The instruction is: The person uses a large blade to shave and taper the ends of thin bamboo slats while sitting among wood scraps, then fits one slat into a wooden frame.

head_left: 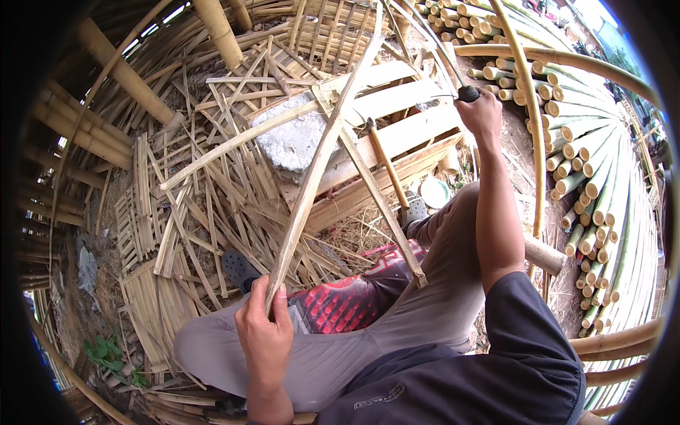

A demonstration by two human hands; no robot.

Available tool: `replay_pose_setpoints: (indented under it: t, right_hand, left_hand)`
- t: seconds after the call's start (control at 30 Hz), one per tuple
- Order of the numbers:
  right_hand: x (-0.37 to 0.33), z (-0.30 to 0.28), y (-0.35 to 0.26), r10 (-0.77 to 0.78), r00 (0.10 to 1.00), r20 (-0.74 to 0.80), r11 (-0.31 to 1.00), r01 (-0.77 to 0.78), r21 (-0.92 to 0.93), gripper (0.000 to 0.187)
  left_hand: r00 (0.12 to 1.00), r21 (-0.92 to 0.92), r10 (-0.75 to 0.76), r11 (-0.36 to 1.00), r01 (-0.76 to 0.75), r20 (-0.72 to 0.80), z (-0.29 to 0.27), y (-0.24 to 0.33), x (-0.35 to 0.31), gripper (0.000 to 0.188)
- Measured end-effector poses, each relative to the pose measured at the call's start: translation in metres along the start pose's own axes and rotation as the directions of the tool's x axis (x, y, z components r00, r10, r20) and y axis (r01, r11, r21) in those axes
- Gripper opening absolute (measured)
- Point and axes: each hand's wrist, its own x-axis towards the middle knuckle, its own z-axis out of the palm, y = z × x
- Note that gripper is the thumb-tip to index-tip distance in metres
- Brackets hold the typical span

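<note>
My left hand [265,329] is wrapped round the near end of a long split bamboo strip [312,188], just above my left leg. The strip slants up and away over a slatted wooden crate [411,145]. Out past the crate's right end, my closed right hand [482,113] grips a tool by its black handle [468,93]. A thin dark line runs left from that handle; the tool's kind cannot be made out. A second bamboo strip [375,195] passes under the held one and ends on my right leg. A wooden-handled tool [388,166] leans on the crate.
A rough whitish block [292,138] sits on the crate's left part. Loose bamboo strips [234,180] litter the ground at left. Cut bamboo poles [595,170] are stacked along the right. Bamboo posts [217,32] stand at the back left. A round pale container [434,193] is beside my right leg.
</note>
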Motion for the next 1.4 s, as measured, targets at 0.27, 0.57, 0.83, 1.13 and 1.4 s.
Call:
replay_pose_setpoints:
  t: [0.27,0.57,0.83,1.13,1.4]
  right_hand:
    - [-0.034,0.0,-0.02,-0.321,0.934,-0.155,0.847,0.356,0.396,0.02]
    - [-0.106,-0.004,-0.098,-0.653,0.737,0.175,0.748,0.589,0.306,0.018]
    - [-0.053,0.012,-0.07,-0.362,0.921,0.141,0.932,0.361,0.038,0.027]
    - [0.005,0.009,-0.009,0.004,1.0,0.005,0.999,-0.003,-0.049,0.036]
    - [-0.035,-0.006,-0.025,-0.343,0.935,-0.09,0.872,0.353,0.339,0.022]
  left_hand:
    - [0.999,0.023,0.038,0.999,-0.039,0.005,-0.004,-0.004,0.009,0.017]
    - [0.997,0.134,0.075,0.988,-0.07,-0.033,0.01,-0.017,0.009,0.021]
    - [0.996,0.224,0.081,0.972,-0.072,-0.032,0.005,-0.013,0.005,0.024]
    - [0.999,0.125,0.006,0.992,0.0,-0.049,-0.015,-0.017,0.004,0.023]
    - [0.998,0.111,0.002,0.994,0.004,-0.059,-0.008,-0.02,0.008,0.02]
